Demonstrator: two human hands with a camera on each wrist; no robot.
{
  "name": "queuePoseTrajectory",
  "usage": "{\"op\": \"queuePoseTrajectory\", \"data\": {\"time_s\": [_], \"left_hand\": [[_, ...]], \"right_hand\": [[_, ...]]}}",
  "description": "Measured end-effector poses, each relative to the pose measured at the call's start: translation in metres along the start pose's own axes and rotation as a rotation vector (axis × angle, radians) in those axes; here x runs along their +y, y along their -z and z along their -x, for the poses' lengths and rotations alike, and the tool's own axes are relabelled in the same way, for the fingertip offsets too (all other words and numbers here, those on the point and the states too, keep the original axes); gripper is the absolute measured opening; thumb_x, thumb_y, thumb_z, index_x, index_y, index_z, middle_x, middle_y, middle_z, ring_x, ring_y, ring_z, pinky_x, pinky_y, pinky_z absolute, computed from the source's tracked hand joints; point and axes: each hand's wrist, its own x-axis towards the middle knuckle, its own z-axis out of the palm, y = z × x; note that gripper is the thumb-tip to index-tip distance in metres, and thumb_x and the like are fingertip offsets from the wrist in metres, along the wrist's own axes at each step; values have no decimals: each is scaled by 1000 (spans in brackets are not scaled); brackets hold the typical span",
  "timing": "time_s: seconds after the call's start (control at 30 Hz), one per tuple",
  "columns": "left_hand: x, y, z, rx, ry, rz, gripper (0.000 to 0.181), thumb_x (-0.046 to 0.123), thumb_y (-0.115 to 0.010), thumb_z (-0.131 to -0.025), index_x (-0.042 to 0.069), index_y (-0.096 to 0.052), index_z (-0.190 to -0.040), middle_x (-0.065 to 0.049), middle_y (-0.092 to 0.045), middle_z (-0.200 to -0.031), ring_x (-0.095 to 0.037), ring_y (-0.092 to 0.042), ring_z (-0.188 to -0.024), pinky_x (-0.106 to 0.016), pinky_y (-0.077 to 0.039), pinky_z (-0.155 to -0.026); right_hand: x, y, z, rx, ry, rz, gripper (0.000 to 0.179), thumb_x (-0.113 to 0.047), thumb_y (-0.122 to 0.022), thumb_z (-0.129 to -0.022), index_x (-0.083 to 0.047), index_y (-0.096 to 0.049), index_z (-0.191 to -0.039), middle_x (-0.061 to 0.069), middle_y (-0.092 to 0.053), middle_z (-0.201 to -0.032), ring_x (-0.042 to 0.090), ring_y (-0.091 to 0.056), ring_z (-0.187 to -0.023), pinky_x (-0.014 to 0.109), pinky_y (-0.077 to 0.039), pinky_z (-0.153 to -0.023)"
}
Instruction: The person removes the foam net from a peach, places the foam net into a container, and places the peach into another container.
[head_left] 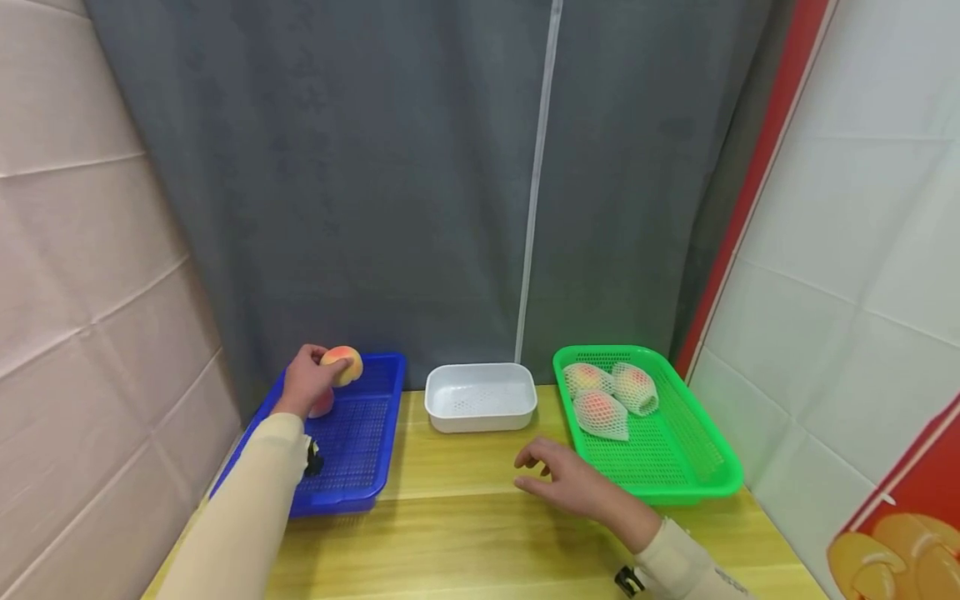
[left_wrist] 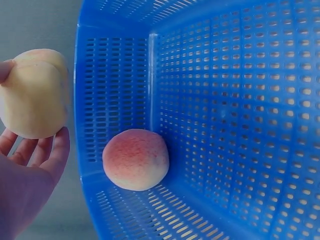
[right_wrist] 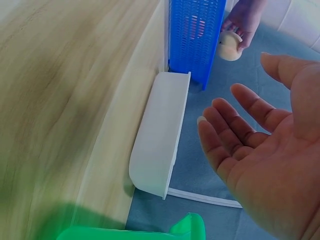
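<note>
My left hand grips a yellow-and-pink peach above the far end of the blue basket. In the left wrist view, thumb and fingers curl round the held peach, level with the basket's rim. A second, redder peach lies in a corner of that basket. My right hand hovers over the table in front of the green basket, its fingers loosely bent and nothing in them. Three peaches in white foam nets sit in the green basket, one of them a netted peach nearest me.
Between the two baskets stands a white plastic basket with holes in its bottom, at the back of the wooden table. A grey curtain hangs behind. Walls rise on both sides.
</note>
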Motion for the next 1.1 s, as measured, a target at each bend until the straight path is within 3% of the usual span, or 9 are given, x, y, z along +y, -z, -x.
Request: {"op": "queuePoseTrajectory", "data": {"time_s": [0.2,0.4,0.5,0.67,0.8,0.97,1.07,1.1], "left_hand": [[-1,-6,-4,-38,37,-29,76,51,-76,-103,-3,-48,-148,-28,-57,-141,-42,-59,-124,-51,-54,-102],[-11,-11,-6,-91,73,-17,72,44,-78,-103,-6,-47,-146,-28,-57,-138,-40,-61,-118,-41,-59,-85],[-17,-14,-7,-85,38,-80,71,44,-79,-102,-8,-50,-141,-29,-60,-133,-39,-62,-112,-39,-56,-81],[-25,-20,-9,-59,-14,-153,64,39,-82,-99,-10,-54,-130,-32,-63,-123,-44,-60,-106,-50,-53,-84],[-55,-27,-31,-42,-31,-193,68,47,-87,-93,-7,-58,-124,-27,-68,-115,-43,-62,-100,-52,-54,-83],[-98,-40,-66,-40,-48,-272,78,54,-87,-91,-5,-58,-132,-28,-69,-122,-46,-65,-106,-58,-53,-88],[-112,-47,-78,-45,-90,-294,77,50,-85,-91,-6,-57,-134,-31,-68,-125,-49,-65,-109,-60,-52,-92],[-107,-47,-74,-60,-101,-299,76,49,-83,-93,-8,-55,-135,-33,-68,-126,-50,-65,-111,-61,-52,-93]], "right_hand": [[2,-1,0,4,-8,10,24,-35,-73,-109,-15,-72,-120,10,-71,-122,34,-67,-115,53,-60,-95],[2,2,2,6,-15,16,24,-35,-74,-108,-15,-72,-120,9,-71,-122,33,-67,-115,52,-60,-95],[2,3,4,-2,-23,8,24,-36,-73,-109,-15,-71,-120,8,-71,-122,35,-67,-116,52,-60,-97],[3,4,5,-8,-18,7,24,-36,-73,-109,-16,-72,-121,8,-71,-123,36,-67,-116,47,-60,-96],[4,4,6,-15,-14,10,24,-36,-73,-109,-16,-72,-121,8,-71,-123,33,-67,-116,47,-60,-96],[4,5,8,-19,-16,20,23,-35,-74,-109,-16,-72,-121,9,-72,-123,29,-67,-115,52,-60,-97],[5,5,8,-19,-20,25,23,-35,-74,-108,-17,-72,-121,9,-72,-122,28,-68,-115,51,-61,-96],[5,5,8,-20,-22,27,22,-35,-74,-108,-16,-72,-121,9,-72,-122,28,-68,-115,51,-61,-96]]}}
